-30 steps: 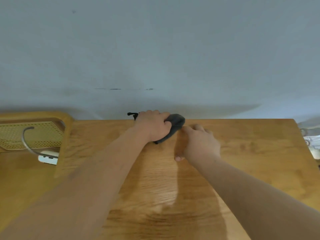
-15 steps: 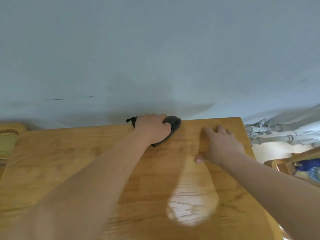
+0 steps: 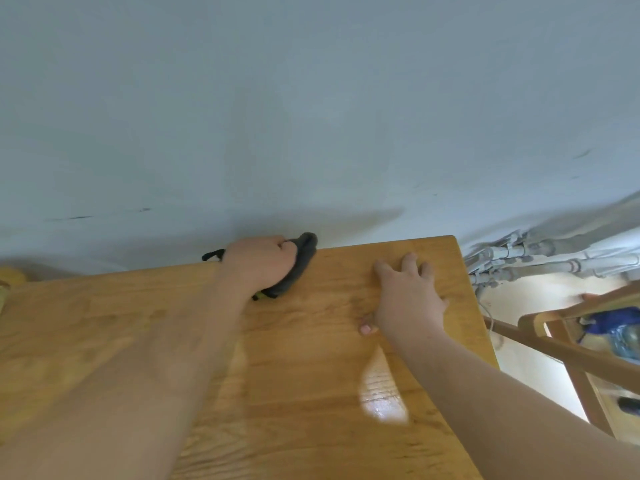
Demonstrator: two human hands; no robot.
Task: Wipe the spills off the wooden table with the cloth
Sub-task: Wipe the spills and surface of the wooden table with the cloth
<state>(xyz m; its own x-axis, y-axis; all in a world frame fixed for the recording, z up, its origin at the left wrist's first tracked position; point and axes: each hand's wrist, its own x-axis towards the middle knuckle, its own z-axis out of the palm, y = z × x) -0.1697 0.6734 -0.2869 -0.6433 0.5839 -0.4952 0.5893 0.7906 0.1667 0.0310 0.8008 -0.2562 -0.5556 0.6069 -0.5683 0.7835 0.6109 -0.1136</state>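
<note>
Right hand (image 3: 408,299) slid rightward; cloth (image 3: 302,259) gripped under left hand (image 3: 258,262)

Head view. The wooden table (image 3: 311,375) stands with its far edge against a pale grey wall (image 3: 311,116).

- Left hand (image 3: 258,263): at the far edge, about midway along it, fingers curled round a bunched dark grey cloth (image 3: 300,265). The cloth is pressed onto the tabletop, its upper end touching the wall. A black loop (image 3: 213,255) sticks out to the left of the hand.
- Right hand (image 3: 408,299): palm down, fingers spread flat on the wood near the far right corner, apart from the cloth.
- A bright patch of glare (image 3: 382,396) lies on the wood beside the right forearm.
- Past the right edge: grey pipes (image 3: 554,261) along the wall's foot, a wooden frame (image 3: 571,355), and a blurred blue object (image 3: 620,320).
</note>
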